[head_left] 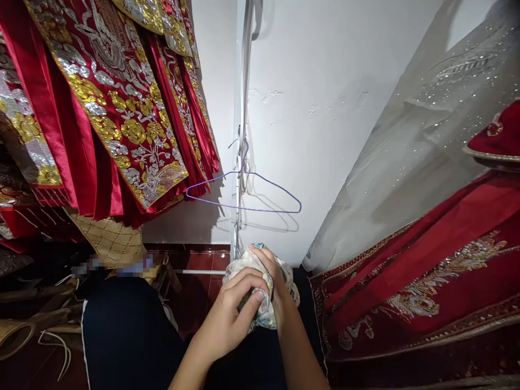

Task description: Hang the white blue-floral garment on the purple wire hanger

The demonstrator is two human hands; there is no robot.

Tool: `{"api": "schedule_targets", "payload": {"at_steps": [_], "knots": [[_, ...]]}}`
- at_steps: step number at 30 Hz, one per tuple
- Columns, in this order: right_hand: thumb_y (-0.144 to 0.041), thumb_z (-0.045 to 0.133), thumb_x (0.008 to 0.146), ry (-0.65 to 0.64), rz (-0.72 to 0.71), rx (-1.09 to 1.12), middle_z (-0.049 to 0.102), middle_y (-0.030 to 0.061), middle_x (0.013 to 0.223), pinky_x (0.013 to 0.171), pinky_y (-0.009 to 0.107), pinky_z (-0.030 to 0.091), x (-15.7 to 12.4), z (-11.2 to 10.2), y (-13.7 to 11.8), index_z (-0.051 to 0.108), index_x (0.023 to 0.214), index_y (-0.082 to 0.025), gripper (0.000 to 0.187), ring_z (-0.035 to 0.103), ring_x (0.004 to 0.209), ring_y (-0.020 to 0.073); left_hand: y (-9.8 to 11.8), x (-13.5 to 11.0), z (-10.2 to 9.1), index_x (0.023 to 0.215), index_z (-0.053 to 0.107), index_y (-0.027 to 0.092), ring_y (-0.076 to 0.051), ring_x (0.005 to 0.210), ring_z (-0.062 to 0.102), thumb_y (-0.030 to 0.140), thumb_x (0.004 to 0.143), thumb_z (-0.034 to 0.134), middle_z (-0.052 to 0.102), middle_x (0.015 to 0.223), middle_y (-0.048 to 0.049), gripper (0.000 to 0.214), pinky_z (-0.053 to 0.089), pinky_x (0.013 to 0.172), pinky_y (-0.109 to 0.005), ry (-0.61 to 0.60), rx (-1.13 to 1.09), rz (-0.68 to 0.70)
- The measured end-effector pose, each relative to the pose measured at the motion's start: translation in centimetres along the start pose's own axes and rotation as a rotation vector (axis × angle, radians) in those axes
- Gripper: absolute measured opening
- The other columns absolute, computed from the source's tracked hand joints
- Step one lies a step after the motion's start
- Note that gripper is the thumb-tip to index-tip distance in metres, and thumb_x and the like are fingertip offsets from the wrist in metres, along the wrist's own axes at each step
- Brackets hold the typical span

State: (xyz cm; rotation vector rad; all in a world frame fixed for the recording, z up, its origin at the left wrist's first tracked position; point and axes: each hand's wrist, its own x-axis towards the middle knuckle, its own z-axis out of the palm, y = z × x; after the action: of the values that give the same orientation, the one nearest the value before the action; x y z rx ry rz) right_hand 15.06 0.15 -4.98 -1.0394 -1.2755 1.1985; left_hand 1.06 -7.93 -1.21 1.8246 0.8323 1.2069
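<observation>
A bunched, pale patterned cloth (pixel 266 311), soft and thin-looking with patches of blue, green and yellow print, sits crumpled in both hands just above the lap, its folds rounded into a loose ball; the left hand (pixel 239 304) pinches a fold of it between thumb and bent fingers, while the right hand (pixel 276 276) curls round its far side, fingers laid over the top and gripping. Beneath lie the dark trousers (pixel 130 330), smooth and matte with a thin pale line down the side. Beyond the hands a slim purple hanger (pixel 260 209), a wide flattened triangle of wire, hangs bare by a metal rail (pixel 246 65), its shadow thrown on the white wall (pixel 317 65), where the paint is scuffed and flaking. To the left hang red garments (pixel 134 130), glossy pleated satin under panels thick with gold and silver embroidery of flowers and scrolls; a gold cloth (pixel 109 238) with a diamond grid drops below them, near round bamboo poles (pixel 16 336). To the right, a sheer pale fabric (pixel 390 151) glitters with tiny specks behind a deep red garment (pixel 422 303) with beaded, feather-like motifs, and glossy reddish tiles (pixel 195 292) cover the floor
</observation>
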Motion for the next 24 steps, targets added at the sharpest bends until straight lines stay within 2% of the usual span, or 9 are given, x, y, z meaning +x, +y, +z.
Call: {"api": "schedule_targets", "payload": {"at_steps": [3,5,8,10,13,16,18,22,24], "knots": [[-0.057,0.061,0.083,-0.054,0.014,-0.086,0.031,-0.0035,0.056,0.052,0.029,0.029,0.4,-0.2,-1.5,0.038,0.056,-0.023,0.050,0.032,0.054,0.0127,0.1,0.1,-1.4,0.099,0.067,0.024,-0.023,0.096,0.062,0.022,0.096,0.052,0.066,0.102,-0.0092,0.016,0.050,0.087,-0.035,-0.042,0.081,0.029],[-0.057,0.061,0.084,-0.143,-0.002,-0.095,0.029,-0.0045,0.054,0.050,0.028,0.025,0.8,-0.2,-2.5,0.036,0.056,-0.022,0.051,0.029,0.053,0.0112,-0.1,0.6,-2.5,0.103,0.067,0.024,-0.024,0.103,0.062,0.024,0.094,0.055,0.066,0.107,-0.0097,0.015,0.050,0.092,-0.037,0.046,0.117,0.052],[-0.054,0.062,0.084,-0.197,0.048,0.092,0.044,-0.0022,0.059,0.054,0.026,0.033,0.7,0.5,-4.3,0.049,0.065,-0.020,0.041,0.041,0.056,0.0124,-0.6,2.5,-4.0,0.119,0.062,0.026,-0.027,0.123,0.054,0.029,0.091,0.062,0.060,0.127,-0.0106,0.029,0.043,0.106,-0.041,0.258,0.157,0.111],[-0.051,0.063,0.083,-0.165,0.146,0.279,0.052,-0.0003,0.063,0.058,0.027,0.041,0.2,1.3,-5.0,0.054,0.073,-0.020,0.033,0.050,0.060,0.0150,-1.1,4.1,-4.7,0.133,0.056,0.027,-0.028,0.133,0.047,0.038,0.093,0.058,0.053,0.140,-0.0111,0.042,0.038,0.111,-0.043,0.290,0.135,0.136],[-0.045,0.068,0.078,-0.172,0.336,0.458,0.060,0.0012,0.067,0.064,0.030,0.048,-1.0,2.1,-5.1,0.058,0.081,-0.019,0.028,0.059,0.063,0.0182,-2.6,5.9,-5.3,0.138,0.055,0.024,-0.027,0.124,0.056,0.051,0.099,0.036,0.061,0.129,-0.0132,0.051,0.044,0.105,-0.042,0.119,0.021,0.107],[-0.035,0.074,0.070,-0.318,0.499,0.499,0.065,0.0022,0.072,0.067,0.034,0.051,-2.1,1.6,-4.5,0.062,0.091,-0.019,0.029,0.063,0.065,0.0203,-5.0,5.8,-5.5,0.111,0.072,0.021,-0.024,0.097,0.067,0.053,0.100,0.029,0.072,0.098,-0.0113,0.055,0.053,0.089,-0.038,-0.056,0.011,0.009],[-0.024,0.076,0.063,-0.433,0.538,0.423,0.066,0.0013,0.073,0.069,0.034,0.050,-2.2,0.6,-4.4,0.064,0.091,-0.019,0.031,0.063,0.065,0.0197,-6.5,4.9,-6.0,0.091,0.074,0.020,-0.022,0.084,0.066,0.053,0.100,0.031,0.071,0.086,-0.0089,0.055,0.054,0.078,-0.034,-0.109,0.087,-0.079],[-0.015,0.073,0.061,-0.623,0.384,0.082,0.064,-0.0011,0.072,0.063,0.028,0.046,-0.4,-1.5,-6.0,0.065,0.079,-0.018,0.020,0.059,0.064,0.0160,-7.2,3.2,-8.1,0.064,0.058,0.018,-0.015,0.061,0.052,0.057,0.098,0.033,0.059,0.065,-0.0022,0.058,0.042,0.058,-0.026,-0.389,0.283,-0.173],[-0.016,0.071,0.065,-0.596,0.202,-0.115,0.062,-0.0011,0.070,0.060,0.026,0.042,1.3,-2.3,-7.5,0.064,0.073,-0.018,0.011,0.056,0.065,0.0147,-6.3,2.8,-9.4,0.059,0.050,0.017,-0.013,0.056,0.046,0.059,0.096,0.037,0.052,0.058,-0.0002,0.057,0.034,0.056,-0.025,-0.490,0.495,-0.171]]}}
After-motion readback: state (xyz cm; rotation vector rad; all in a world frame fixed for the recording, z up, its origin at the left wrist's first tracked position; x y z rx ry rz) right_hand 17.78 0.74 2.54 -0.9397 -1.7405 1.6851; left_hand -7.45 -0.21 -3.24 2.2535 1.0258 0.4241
